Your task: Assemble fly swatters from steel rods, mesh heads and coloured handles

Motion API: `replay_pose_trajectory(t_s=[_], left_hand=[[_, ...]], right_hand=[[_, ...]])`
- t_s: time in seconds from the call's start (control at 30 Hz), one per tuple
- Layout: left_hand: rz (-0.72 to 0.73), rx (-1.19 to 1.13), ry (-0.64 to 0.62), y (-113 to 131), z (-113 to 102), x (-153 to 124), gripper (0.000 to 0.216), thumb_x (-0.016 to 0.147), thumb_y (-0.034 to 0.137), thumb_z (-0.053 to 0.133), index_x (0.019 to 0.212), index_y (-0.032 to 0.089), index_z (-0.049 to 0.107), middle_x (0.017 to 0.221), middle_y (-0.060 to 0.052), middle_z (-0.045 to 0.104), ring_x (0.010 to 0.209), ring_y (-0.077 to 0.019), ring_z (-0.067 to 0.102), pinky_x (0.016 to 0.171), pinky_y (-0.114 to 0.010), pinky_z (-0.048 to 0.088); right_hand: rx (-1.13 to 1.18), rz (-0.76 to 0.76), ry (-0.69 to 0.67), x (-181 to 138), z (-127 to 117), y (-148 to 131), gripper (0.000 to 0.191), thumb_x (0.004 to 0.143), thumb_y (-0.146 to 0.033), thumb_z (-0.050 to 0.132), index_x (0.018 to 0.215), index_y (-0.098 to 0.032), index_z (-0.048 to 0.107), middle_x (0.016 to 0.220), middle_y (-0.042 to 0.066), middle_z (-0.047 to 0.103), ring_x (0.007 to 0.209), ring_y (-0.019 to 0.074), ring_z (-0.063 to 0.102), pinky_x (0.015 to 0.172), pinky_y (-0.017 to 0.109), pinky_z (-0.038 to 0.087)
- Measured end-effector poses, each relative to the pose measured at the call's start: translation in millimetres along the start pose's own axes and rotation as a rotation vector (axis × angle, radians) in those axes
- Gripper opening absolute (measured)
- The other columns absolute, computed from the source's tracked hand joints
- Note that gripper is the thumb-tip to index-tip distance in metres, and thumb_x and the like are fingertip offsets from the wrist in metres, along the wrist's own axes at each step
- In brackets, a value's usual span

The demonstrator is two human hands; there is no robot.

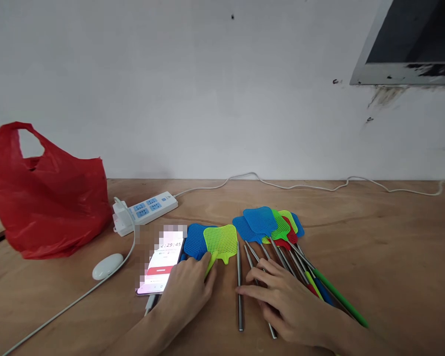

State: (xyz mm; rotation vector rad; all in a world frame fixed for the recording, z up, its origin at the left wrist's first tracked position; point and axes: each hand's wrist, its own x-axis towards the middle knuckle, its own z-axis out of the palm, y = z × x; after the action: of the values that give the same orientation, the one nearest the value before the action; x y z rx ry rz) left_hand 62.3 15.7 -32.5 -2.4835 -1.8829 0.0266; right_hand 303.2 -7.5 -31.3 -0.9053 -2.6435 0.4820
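Note:
My left hand (193, 279) is closed around a yellow-green handle (210, 263), most of it hidden by the fingers. Just beyond lies a yellow-green fly swatter head (222, 241), overlapping a blue swatter head (196, 242). My right hand (285, 296) reaches over several silver metal rods with its fingers apart. Its index fingertip is at a loose metal rod (240, 296) that lies lengthwise on the table. Past this hand is a fanned pile of fly swatters (260, 221) in blue, green, red and yellow. Their rods run back beneath the hand, toward coloured handles such as a green one (341, 298).
A lit phone (166, 257) lies left of my left hand, plugged into a cable. Farther left are a white oval puck (107, 267), a white power strip (148, 210) and a red plastic bag (55, 198). A cable runs along the wall (222, 99).

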Motion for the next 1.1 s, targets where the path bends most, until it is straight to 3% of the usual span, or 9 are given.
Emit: replay_pose_trajectory(t_s=[0.13,0.3,0.53,0.7,0.87,1.1], left_hand=[[0.033,0.002,0.0,0,0,-2,0.031,0.105,0.031,0.038,0.092,0.019,0.064,0.074,-0.009,0.072,0.07,-0.0311,0.071,0.053,-0.031,0.03],[0.087,-0.011,0.007,0,1,-4,0.032,0.105,0.032,0.037,0.094,0.02,0.064,0.075,-0.009,0.073,0.069,-0.0294,0.07,0.053,-0.031,0.03],[0.252,-0.106,-0.005,2,1,-7,0.023,0.101,0.026,0.041,0.108,0.022,0.063,0.085,-0.008,0.073,0.072,-0.0301,0.069,0.055,-0.032,0.033],[0.321,-0.137,0.006,2,4,-8,0.02,0.1,0.024,0.042,0.102,0.021,0.062,0.087,-0.007,0.072,0.074,-0.0294,0.068,0.059,-0.033,0.036],[0.385,-0.146,-0.003,3,5,-10,0.025,0.103,0.026,0.04,0.092,0.02,0.062,0.084,-0.006,0.07,0.075,-0.0276,0.066,0.061,-0.034,0.038],[0.43,-0.095,-0.069,7,4,-11,0.03,0.104,0.031,0.038,0.088,0.02,0.061,0.083,-0.006,0.068,0.079,-0.027,0.065,0.066,-0.036,0.038]], right_hand=[[0.028,0.015,0.018,2,-1,-3,0.032,0.081,-0.006,0.054,0.106,-0.022,0.066,0.102,0.004,0.062,0.097,0.0223,0.05,0.095,0.043,0.04],[0.008,0.061,0.11,2,7,-2,0.002,0.091,-0.021,0.06,0.089,-0.021,0.061,0.093,0.003,0.061,0.094,0.0215,0.051,0.093,0.041,0.041],[-0.039,0.138,0.238,5,17,3,0.017,0.08,-0.018,0.068,0.076,-0.021,0.052,0.085,0.002,0.058,0.09,0.0224,0.052,0.091,0.041,0.043],[-0.089,0.198,0.323,6,20,5,0.019,0.075,-0.02,0.068,0.07,-0.021,0.05,0.088,0.003,0.056,0.092,0.0245,0.051,0.088,0.043,0.043],[-0.117,0.254,0.336,6,20,5,0.019,0.07,-0.015,0.065,0.063,-0.02,0.048,0.081,0.002,0.054,0.086,0.0225,0.051,0.08,0.038,0.042],[-0.205,0.349,0.344,6,20,5,0.019,0.068,-0.02,0.065,0.058,-0.021,0.05,0.076,0.004,0.059,0.086,0.0249,0.053,0.081,0.041,0.041]])
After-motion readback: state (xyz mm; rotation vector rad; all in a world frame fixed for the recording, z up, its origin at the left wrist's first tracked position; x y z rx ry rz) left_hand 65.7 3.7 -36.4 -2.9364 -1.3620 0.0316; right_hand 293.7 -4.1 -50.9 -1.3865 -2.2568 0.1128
